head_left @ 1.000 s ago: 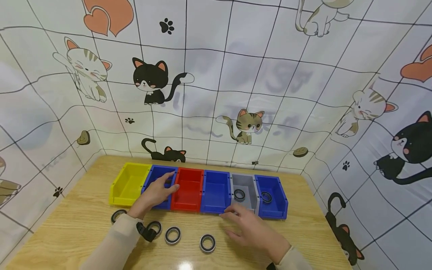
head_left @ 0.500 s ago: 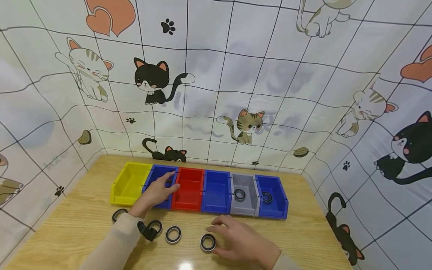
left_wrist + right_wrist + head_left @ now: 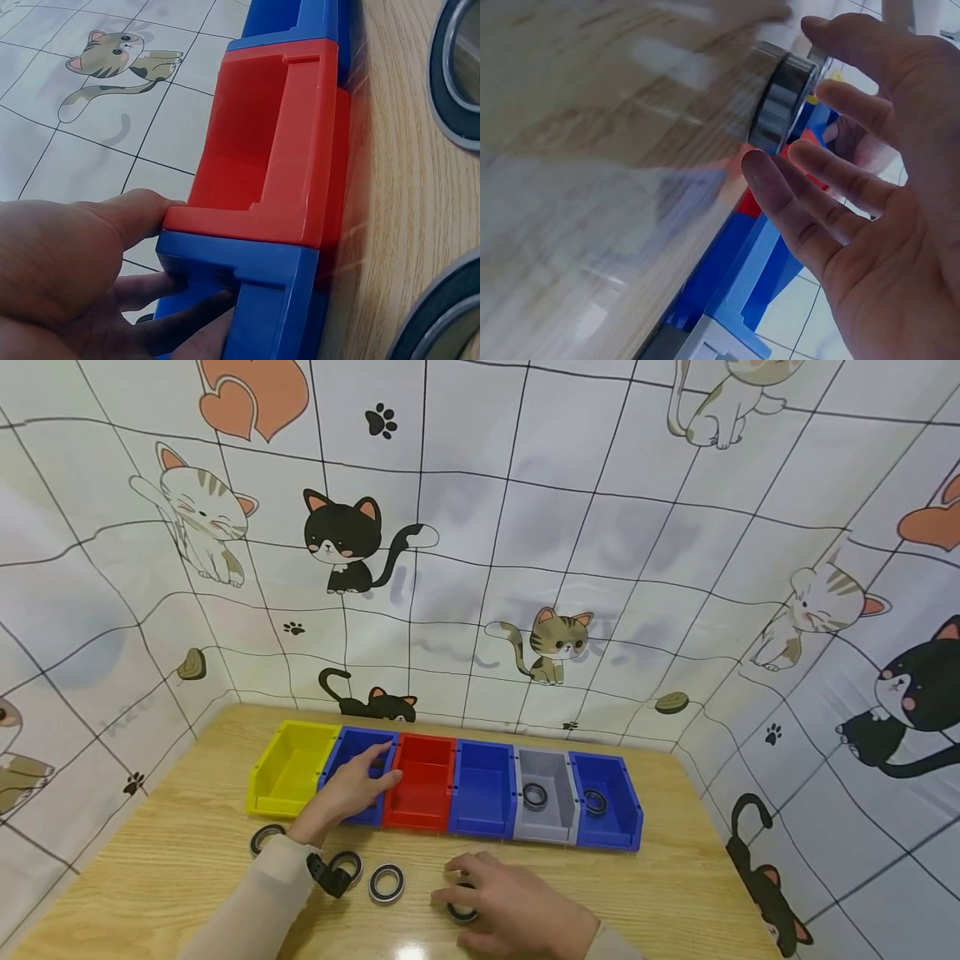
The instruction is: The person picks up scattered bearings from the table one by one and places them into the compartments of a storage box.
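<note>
My right hand is over a ball bearing on the table, covering part of it in the head view. In the right wrist view the bearing lies between thumb and fingers, which are loosely bent, and no grip shows. My left hand rests at the second bin from the left, a blue one. In the left wrist view its thumb touches the edge beside the red bin, and its other fingers dip into the blue bin; their tips are partly hidden.
More bearings lie in front of the bins, one at mid-left, two near the left sleeve. A yellow bin stands leftmost. The grey bin and rightmost blue bin each hold a bearing. A cat-print sheet hangs behind.
My right hand has moved left and down from the front of the bins to the bearing on the table. The left hand stays where it was.
</note>
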A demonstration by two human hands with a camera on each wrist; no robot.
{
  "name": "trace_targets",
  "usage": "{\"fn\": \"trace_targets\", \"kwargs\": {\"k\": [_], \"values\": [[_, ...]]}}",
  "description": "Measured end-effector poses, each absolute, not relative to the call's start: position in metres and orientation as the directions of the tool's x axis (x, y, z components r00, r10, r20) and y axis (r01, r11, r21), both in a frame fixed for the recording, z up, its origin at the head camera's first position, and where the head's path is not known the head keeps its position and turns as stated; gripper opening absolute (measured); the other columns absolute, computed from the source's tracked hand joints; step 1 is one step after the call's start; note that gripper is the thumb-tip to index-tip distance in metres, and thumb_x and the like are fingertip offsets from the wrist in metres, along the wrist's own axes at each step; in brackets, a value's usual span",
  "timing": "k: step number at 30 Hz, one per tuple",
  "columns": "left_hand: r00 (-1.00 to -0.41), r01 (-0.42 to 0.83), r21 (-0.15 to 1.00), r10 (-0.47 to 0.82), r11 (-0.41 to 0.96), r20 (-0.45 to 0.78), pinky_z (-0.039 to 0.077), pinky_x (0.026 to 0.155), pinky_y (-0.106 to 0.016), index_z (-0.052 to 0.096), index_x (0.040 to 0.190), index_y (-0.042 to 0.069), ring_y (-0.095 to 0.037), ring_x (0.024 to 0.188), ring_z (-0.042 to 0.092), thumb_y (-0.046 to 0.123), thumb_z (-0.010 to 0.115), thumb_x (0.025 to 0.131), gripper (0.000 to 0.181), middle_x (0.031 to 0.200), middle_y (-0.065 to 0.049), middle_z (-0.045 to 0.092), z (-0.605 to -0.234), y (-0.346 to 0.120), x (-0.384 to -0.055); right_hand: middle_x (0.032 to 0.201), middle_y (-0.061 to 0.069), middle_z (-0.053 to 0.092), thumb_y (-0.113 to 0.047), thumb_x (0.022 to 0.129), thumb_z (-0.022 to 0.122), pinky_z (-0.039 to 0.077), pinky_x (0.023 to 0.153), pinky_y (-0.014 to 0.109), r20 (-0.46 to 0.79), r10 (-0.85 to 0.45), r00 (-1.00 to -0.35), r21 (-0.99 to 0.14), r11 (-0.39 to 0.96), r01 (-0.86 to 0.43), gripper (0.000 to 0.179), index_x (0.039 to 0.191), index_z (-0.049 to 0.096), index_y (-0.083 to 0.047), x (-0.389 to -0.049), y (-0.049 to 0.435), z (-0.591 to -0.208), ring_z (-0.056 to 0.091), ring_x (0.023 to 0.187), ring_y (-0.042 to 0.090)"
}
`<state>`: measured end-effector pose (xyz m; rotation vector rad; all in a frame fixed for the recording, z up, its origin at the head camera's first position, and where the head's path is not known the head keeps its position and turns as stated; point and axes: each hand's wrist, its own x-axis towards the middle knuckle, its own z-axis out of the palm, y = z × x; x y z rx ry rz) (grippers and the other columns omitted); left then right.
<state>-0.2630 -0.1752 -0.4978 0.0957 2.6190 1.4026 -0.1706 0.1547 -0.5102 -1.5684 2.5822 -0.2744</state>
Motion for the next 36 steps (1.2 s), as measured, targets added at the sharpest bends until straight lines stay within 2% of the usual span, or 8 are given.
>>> {"fn": "trace_targets", "kwargs": {"k": [6,11,22,36], "values": [[-0.982,-0.036,0.835,0.134,0.549,-0.131,0.073,0.097,-0.052,0.036,0.182,0.008,-0.034,0.108,0.084,0.034,0.071,0.118,0.078,0.174,-0.035,0.052,-0.4970,-0.1743,-0.2625,0.151,-0.006,0.073,-0.035,0.116,0.075,0.064,0.097,0.016,0.055,-0.920,-0.387,-0.134,0.378,-0.916,0.033,0.149,0.077,-0.040,-0.1683,0.1520,-0.5105,0.071,0.127,0.008],[-0.982,-0.046,0.833,0.130,0.551,-0.140,0.072,0.100,-0.055,0.036,0.182,0.009,-0.037,0.111,0.085,0.035,0.072,0.118,0.078,0.173,-0.037,0.053,-0.4965,-0.1738,-0.2638,0.147,-0.006,0.076,-0.030,0.112,0.081,0.064,0.095,0.017,0.059,-0.932,-0.356,-0.068,0.352,-0.933,0.035,0.146,0.079,-0.038,-0.1694,0.1521,-0.5109,0.073,0.128,0.009],[-0.983,-0.041,0.833,0.128,0.552,-0.134,0.072,0.099,-0.055,0.036,0.182,0.008,-0.039,0.113,0.085,0.035,0.072,0.117,0.079,0.171,-0.038,0.055,-0.4977,-0.1744,-0.2642,0.144,-0.008,0.078,-0.030,0.111,0.083,0.063,0.095,0.016,0.067,-0.939,-0.337,-0.031,0.335,-0.942,0.033,0.143,0.080,-0.039,-0.1711,0.1511,-0.5126,0.073,0.126,0.007],[-0.983,-0.041,0.823,0.124,0.567,-0.134,0.072,0.097,-0.053,0.037,0.182,0.008,-0.032,0.104,0.085,0.035,0.072,0.117,0.078,0.170,-0.038,0.055,-0.4964,-0.1752,-0.2626,0.146,-0.008,0.078,-0.029,0.113,0.081,0.064,0.096,0.016,0.051,-0.942,-0.331,-0.033,0.329,-0.944,0.032,0.143,0.080,-0.040,-0.1727,0.1513,-0.5087,0.073,0.127,0.008]]}}
